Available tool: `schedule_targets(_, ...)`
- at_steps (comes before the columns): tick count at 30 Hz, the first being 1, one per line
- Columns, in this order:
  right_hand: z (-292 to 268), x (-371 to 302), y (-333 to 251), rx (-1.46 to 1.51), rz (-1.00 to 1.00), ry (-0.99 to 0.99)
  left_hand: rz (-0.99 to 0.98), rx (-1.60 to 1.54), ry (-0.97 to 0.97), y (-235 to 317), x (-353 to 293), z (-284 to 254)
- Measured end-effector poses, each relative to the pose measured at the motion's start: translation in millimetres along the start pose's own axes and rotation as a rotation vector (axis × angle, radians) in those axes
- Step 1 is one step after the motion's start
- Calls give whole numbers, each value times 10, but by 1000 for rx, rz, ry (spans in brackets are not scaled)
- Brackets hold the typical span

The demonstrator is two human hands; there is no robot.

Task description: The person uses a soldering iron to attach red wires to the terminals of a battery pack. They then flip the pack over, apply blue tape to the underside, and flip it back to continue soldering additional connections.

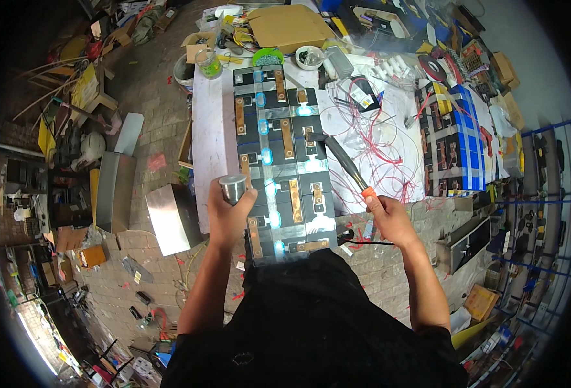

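Note:
In front of me lies a long battery pack (279, 165) of black cells, with copper connecting strips (285, 139) and clear tape across its top. My right hand (390, 218) is closed around the orange end of a large soldering iron (344, 158). Its bent dark tip rests on or just over a metal tab at the pack's right side. A silver metal cylinder (234, 188) is gripped in my left hand (227, 210), at the pack's left edge. Whether it is a solder roll or a can, I cannot tell.
Red wires (382, 155) tangle on the white table (214, 129) right of the pack. Farther right stands another battery pack with blue tape (470, 142). A green bowl (267, 57), a white bowl (309, 57) and flat cardboard (289, 29) sit behind. A metal box (172, 220) stands at left.

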State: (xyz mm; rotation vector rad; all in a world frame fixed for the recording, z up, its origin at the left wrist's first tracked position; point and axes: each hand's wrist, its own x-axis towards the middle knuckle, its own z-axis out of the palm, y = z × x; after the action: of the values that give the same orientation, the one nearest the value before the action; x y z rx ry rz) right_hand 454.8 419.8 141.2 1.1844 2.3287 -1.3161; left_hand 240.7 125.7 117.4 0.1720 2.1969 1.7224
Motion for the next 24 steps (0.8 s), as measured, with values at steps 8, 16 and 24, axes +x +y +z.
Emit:
schedule_targets(8, -5, 0, -15, -26, -45, 15, -31, -56, 49, -135, -198, -159)
schedule_targets(16, -324, 165, -70, -127, -138, -21, -51, 29, 84, -218, -307, -302)
schedule_targets(24, -866, 634, -65, -314, -288, -137, -10, 10, 90, -176, -427, -309)
